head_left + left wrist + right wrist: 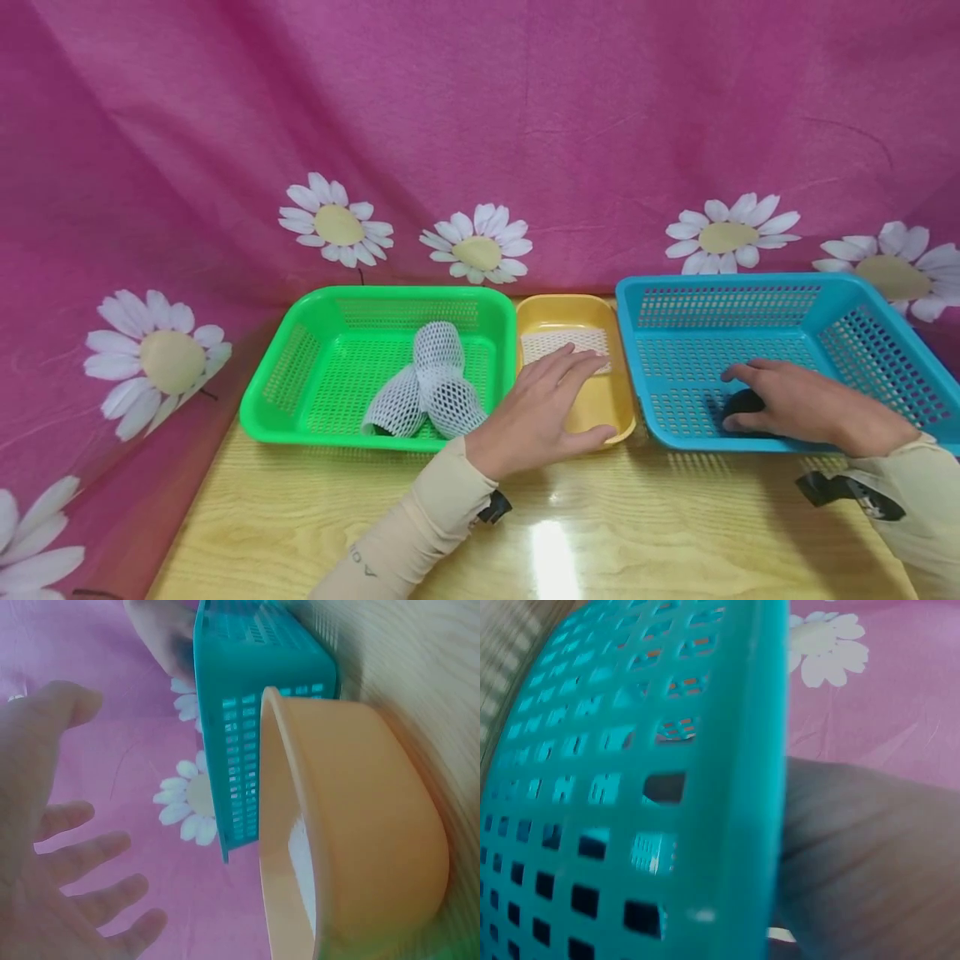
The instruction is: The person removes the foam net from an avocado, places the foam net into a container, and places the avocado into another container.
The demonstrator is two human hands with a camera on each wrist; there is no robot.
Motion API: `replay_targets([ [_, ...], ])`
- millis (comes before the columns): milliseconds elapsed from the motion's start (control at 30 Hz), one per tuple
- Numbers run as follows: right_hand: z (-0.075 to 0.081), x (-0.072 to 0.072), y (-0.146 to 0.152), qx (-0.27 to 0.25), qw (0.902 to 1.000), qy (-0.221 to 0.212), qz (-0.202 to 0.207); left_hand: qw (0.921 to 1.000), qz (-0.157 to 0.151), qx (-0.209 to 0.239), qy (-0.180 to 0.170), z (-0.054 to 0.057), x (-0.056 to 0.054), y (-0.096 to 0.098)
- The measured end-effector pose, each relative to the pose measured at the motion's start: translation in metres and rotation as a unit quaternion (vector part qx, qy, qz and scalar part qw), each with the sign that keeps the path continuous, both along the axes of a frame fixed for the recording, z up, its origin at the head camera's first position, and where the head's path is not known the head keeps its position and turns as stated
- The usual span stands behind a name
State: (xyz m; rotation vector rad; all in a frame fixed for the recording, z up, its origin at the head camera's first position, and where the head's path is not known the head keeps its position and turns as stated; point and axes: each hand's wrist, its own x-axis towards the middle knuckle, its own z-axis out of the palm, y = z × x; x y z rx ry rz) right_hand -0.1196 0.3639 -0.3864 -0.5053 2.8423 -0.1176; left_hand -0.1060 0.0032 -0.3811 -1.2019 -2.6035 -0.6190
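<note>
My right hand (810,406) reaches into the blue basket (720,282) and grips a dark rounded object (742,403) near the front wall, its fingers and thumb curled round it. In the right wrist view the basket's wall hides most of that hand. Above the small yellow-orange tray (598,417) hovers my left hand (543,408), fingers spread and holding nothing. A flat white foam net sleeve (592,342) lies in the tray, partly covered by this hand in the head view. In the left wrist view, the open hand (67,847) is apart from the tray's rim.
To the left stands a green basket (322,358) holding three objects in white foam nets (438,346), bunched at its right side. The tray sits between the two baskets on a wooden table (300,500). A pink daisy-print cloth (570,125) hangs behind them.
</note>
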Motion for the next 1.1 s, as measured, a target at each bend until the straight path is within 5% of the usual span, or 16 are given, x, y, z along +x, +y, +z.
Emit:
replay_targets([
  [667,0.021,0.007,-0.034,-0.027,0.9949,0.079,0.057,0.9981,0.038,-0.028,-0.04,0.01,-0.014,-0.042],
  [1100,0.028,0.013,-0.051,-0.062,0.9776,0.17,0.106,0.9953,0.054,-0.069,-0.042,0.014,-0.027,-0.075],
])
